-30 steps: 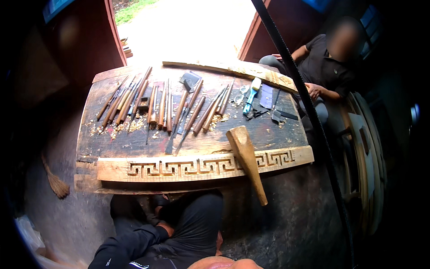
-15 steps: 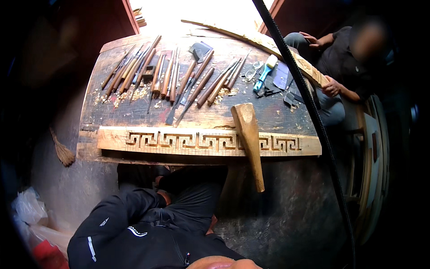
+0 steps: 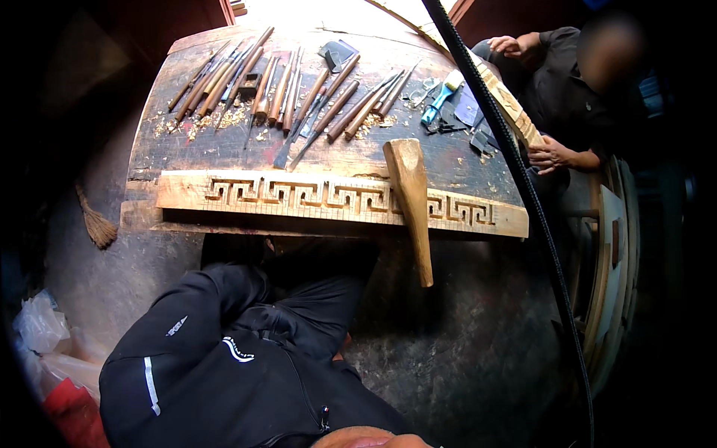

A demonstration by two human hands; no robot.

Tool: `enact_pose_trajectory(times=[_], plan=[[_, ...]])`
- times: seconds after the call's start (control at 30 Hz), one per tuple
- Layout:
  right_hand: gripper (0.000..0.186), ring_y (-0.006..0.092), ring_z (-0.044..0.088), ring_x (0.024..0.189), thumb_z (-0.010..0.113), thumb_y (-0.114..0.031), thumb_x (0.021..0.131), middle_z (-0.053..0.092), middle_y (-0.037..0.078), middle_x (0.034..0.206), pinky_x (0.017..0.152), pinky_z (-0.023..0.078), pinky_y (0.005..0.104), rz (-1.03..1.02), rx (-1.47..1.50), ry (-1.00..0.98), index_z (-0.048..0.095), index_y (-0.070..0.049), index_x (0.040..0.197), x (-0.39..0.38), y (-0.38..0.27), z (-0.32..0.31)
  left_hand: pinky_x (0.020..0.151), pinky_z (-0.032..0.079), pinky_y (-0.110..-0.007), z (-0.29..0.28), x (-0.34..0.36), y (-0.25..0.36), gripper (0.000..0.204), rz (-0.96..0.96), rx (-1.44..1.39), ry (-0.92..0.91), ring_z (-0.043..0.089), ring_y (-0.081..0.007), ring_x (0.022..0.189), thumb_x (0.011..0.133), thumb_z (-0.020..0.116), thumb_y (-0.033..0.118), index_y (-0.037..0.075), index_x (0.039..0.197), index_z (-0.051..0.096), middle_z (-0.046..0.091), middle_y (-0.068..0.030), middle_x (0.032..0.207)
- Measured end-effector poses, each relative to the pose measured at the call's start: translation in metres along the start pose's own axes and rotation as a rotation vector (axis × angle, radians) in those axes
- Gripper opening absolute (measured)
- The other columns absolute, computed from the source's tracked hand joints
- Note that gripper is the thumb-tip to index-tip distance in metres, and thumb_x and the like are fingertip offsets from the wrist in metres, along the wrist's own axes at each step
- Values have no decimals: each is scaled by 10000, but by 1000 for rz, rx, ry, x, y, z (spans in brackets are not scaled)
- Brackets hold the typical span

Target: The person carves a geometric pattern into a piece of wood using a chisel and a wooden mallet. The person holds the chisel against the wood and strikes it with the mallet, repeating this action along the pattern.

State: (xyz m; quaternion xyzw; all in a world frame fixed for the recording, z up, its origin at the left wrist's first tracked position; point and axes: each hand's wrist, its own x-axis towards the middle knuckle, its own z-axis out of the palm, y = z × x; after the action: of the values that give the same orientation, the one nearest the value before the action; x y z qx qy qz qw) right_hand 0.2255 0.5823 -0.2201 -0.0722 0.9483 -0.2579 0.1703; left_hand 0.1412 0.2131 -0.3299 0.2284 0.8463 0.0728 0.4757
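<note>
My left arm in a dark sleeve [image 3: 216, 287] reaches under the bench edge, its hand out of sight. A sliver of skin [image 3: 345, 345] shows beside my dark trouser leg; it may be part of my right hand, with the fingers hidden. Neither hand is seen touching anything on the bench. Along the near edge lies a long pale board [image 3: 179, 190] carved with a key-fret pattern and ruled with a pencil grid. Across it rests a wooden mallet [image 3: 409, 187], its handle jutting over the edge. Behind lie several wooden-handled carving chisels [image 3: 340, 112] and wood shavings [image 3: 235, 116].
A blue brush [image 3: 441, 101] lies at the bench's [image 3: 160, 153] right. A co-worker [image 3: 567, 97] there holds a long wooden piece [image 3: 515, 112]. A black cable [image 3: 523, 179] crosses the view. A broom [image 3: 97, 224] and plastic bags [image 3: 45, 325] are at left.
The view has shifted, so the bench and its things sit higher in the picture. The skin by my left cuff has gone from sight. The co-worker's wooden piece has swung somewhat. Board and mallet stay put.
</note>
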Motion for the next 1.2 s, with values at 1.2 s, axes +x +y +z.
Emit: enact_pose_trajectory(times=[1.2], plan=[[374, 386, 788, 1048, 696, -98, 977, 788, 182, 1044, 904, 626, 475, 481, -36, -222, 767, -95, 1345, -20, 5, 41, 881, 652, -475, -161, -185, -15, 265, 8, -325, 982, 788, -391, 1013, 891, 765, 150, 134, 1144, 843, 825, -140, 1103]])
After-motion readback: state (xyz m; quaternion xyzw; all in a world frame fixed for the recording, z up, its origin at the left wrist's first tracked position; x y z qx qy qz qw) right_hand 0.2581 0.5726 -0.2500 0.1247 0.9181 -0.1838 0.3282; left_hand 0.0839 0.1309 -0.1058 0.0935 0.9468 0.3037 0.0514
